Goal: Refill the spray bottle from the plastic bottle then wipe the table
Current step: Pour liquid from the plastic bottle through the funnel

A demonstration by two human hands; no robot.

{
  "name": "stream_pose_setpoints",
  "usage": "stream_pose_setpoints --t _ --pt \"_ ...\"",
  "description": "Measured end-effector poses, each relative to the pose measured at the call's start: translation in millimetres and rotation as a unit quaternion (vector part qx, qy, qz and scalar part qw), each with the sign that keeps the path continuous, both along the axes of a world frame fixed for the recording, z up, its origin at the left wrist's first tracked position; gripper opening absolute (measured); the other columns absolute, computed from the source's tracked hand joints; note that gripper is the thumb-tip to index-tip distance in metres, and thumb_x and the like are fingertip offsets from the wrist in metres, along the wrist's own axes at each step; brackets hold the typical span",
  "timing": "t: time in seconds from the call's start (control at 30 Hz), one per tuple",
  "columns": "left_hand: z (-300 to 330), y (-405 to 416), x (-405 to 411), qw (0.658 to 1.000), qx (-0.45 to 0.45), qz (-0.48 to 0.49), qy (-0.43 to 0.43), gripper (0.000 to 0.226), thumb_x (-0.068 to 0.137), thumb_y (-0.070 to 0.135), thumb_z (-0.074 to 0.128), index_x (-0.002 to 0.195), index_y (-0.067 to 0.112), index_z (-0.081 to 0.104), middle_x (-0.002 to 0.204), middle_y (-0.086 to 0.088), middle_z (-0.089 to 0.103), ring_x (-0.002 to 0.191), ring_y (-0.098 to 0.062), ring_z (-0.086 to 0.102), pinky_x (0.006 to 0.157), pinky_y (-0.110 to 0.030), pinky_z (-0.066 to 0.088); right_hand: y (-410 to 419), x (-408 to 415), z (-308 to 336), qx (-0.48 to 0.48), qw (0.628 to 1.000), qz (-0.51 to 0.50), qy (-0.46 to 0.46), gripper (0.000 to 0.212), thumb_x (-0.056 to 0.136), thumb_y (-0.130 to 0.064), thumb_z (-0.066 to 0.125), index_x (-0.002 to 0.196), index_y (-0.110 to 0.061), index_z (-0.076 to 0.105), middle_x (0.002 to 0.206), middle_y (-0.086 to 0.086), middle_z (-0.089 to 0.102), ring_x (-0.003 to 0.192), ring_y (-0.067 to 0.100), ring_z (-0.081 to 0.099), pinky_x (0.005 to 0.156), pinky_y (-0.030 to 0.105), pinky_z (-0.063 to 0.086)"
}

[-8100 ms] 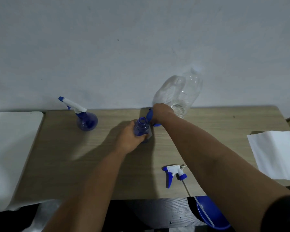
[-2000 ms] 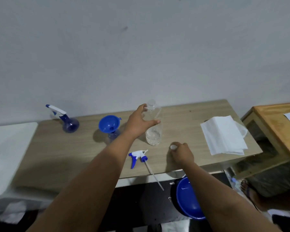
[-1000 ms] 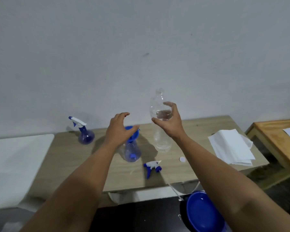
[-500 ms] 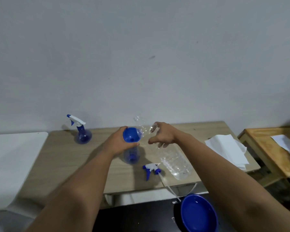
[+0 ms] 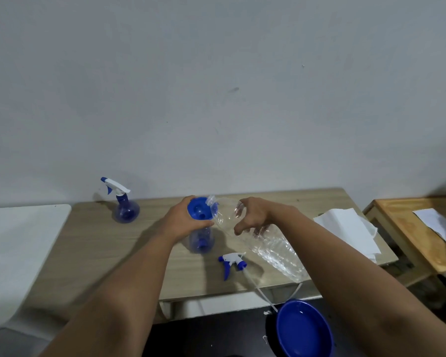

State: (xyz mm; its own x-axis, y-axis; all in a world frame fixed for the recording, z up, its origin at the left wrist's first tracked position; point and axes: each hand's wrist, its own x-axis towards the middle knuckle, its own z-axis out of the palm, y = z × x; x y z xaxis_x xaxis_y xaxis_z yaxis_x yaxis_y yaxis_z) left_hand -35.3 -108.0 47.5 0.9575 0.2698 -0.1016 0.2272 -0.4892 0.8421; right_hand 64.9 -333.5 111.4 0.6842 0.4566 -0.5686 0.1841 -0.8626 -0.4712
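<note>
A blue spray bottle (image 5: 200,240) without its head stands mid-table with a blue funnel (image 5: 199,208) in its neck. My left hand (image 5: 185,222) grips the funnel and the bottle's neck. My right hand (image 5: 252,215) grips a clear plastic bottle (image 5: 271,246) near its top. That bottle is tipped, mouth at the funnel's rim, base pointing toward me and to the right. The detached blue and white spray head (image 5: 231,262) lies on the wooden table (image 5: 101,253) in front of the spray bottle, its tube hanging past the front edge.
A second spray bottle (image 5: 123,203) with its head on stands at the table's back left. White paper towels (image 5: 350,230) lie at the right end. A blue basin (image 5: 303,329) sits on the floor below. A wooden side table (image 5: 407,228) is at right, a white surface (image 5: 11,248) at left.
My right hand lifted the plastic bottle and tipped it until its mouth reached the funnel. My left hand closed round the funnel and bottle neck. The camera view shifted slightly.
</note>
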Motion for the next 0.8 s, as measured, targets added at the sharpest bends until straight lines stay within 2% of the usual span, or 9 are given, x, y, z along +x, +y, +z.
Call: stream_pose_setpoints --t 0.13,0.23,0.3,0.53,0.63,0.8 --pt "2 -1 -4 1.0 0.002 0.001 -0.004 0.069 0.058 0.046 0.092 0.109 0.051 0.047 0.104 0.032 0.062 0.1 0.006 0.061 0.088 -0.027 0.052 1 -1 6 -0.015 1.0 0.012 -0.006 0.062 0.071 -0.023 0.09 0.121 -0.008 0.058 0.081 0.012 0.073 0.063 0.032 0.069 0.073 0.052 0.065" --pt "-1 0 -5 1.0 -0.011 0.008 -0.006 0.063 0.059 0.038 0.093 0.11 0.046 0.056 0.103 0.027 0.067 0.095 0.006 0.064 0.083 -0.022 0.054 2 -3 8 -0.032 0.999 0.017 -0.012 0.063 0.07 -0.024 0.091 0.121 -0.005 0.059 0.08 0.011 0.073 0.063 0.033 0.069 0.075 0.056 0.064" --pt "-3 1 -4 1.0 -0.011 0.012 -0.011 0.07 0.056 0.039 0.094 0.118 0.042 0.06 0.106 0.023 0.069 0.094 0.007 0.065 0.082 -0.021 0.054 3 -4 9 -0.046 0.999 0.023 -0.016 0.063 0.07 -0.026 0.091 0.12 -0.005 0.061 0.082 0.011 0.074 0.063 0.032 0.069 0.074 0.054 0.064" --pt "-4 2 -3 1.0 -0.017 0.02 -0.015 0.073 0.053 0.035 0.094 0.119 0.039 0.062 0.105 0.021 0.07 0.093 0.005 0.066 0.084 -0.025 0.056 6 -9 15 -0.078 0.995 0.047 -0.035 0.062 0.069 -0.033 0.09 0.117 0.0 0.067 0.094 0.015 0.08 0.065 0.029 0.072 0.061 0.039 0.064" --pt "-5 2 -2 1.0 -0.017 0.017 -0.015 0.074 0.052 0.036 0.093 0.119 0.039 0.062 0.106 0.021 0.071 0.095 0.003 0.067 0.086 -0.028 0.057 7 -9 17 -0.083 0.994 0.059 -0.048 0.066 0.067 -0.035 0.09 0.118 0.0 0.067 0.094 0.015 0.08 0.066 0.027 0.071 0.055 0.036 0.062" --pt "-7 3 -1 1.0 -0.015 0.018 -0.013 0.077 0.048 0.041 0.093 0.118 0.041 0.061 0.105 0.022 0.071 0.093 0.003 0.067 0.086 -0.031 0.058 8 -9 21 -0.105 0.99 0.067 -0.064 0.064 0.069 -0.037 0.09 0.116 -0.004 0.065 0.083 0.007 0.072 0.058 0.022 0.064 0.055 0.033 0.058"
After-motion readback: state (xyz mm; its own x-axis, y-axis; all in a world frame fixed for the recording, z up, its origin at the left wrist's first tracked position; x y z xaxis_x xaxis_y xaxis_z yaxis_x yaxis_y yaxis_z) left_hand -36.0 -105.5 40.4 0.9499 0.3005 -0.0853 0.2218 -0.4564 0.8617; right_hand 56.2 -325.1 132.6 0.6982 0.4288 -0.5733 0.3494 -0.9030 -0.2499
